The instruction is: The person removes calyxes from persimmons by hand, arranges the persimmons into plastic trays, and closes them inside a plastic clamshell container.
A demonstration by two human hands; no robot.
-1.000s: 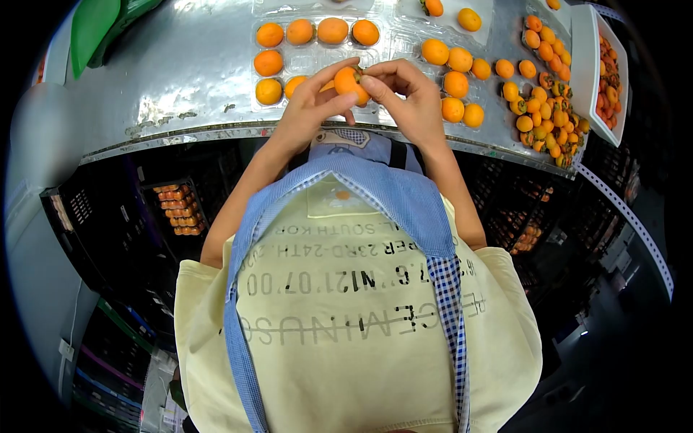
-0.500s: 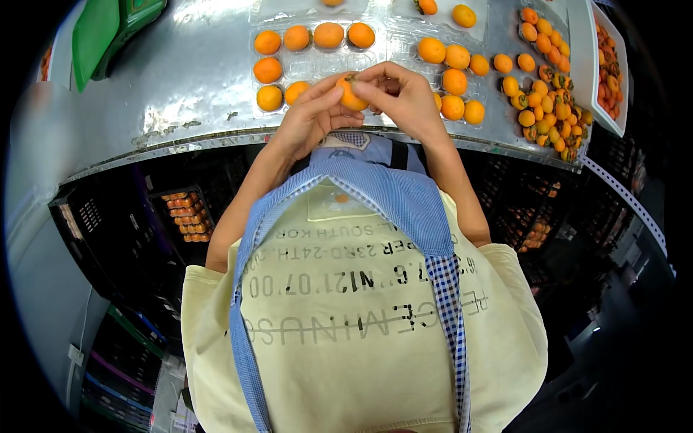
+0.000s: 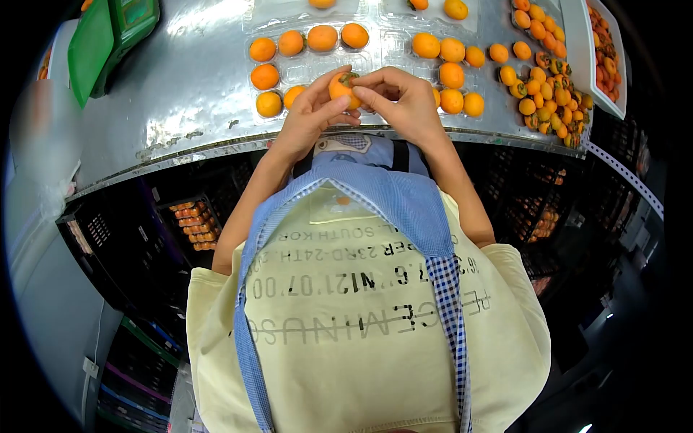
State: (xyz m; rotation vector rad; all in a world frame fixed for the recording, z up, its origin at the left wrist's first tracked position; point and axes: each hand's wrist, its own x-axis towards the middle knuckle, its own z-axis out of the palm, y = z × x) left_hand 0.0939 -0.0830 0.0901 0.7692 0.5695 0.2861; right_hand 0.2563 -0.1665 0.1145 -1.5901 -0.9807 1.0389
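Note:
My left hand [image 3: 312,119] is closed around an orange persimmon [image 3: 339,89] above the table's near edge. The green-brown leafy cap of the fruit faces up. My right hand [image 3: 406,102] has its thumb and fingers pinched at the right side of the same persimmon, near the cap. Beyond my hands lies a clear plastic tray [image 3: 296,70] with several persimmons along its far and left sides. A second clear tray [image 3: 397,47] to the right also carries several persimmons. My hands partly hide the near parts of both trays.
A pile of persimmons [image 3: 552,105] lies at the metal table's [image 3: 195,79] right end. Behind it stands a white crate [image 3: 575,36] with more fruit. A green plastic object [image 3: 92,50] stands far left. Black crates [image 3: 108,231] are below the table, some holding fruit.
The persimmon has turned in my fingers, so its leafy cap shows more now. Both hands stay on it. The whole view has shifted slightly.

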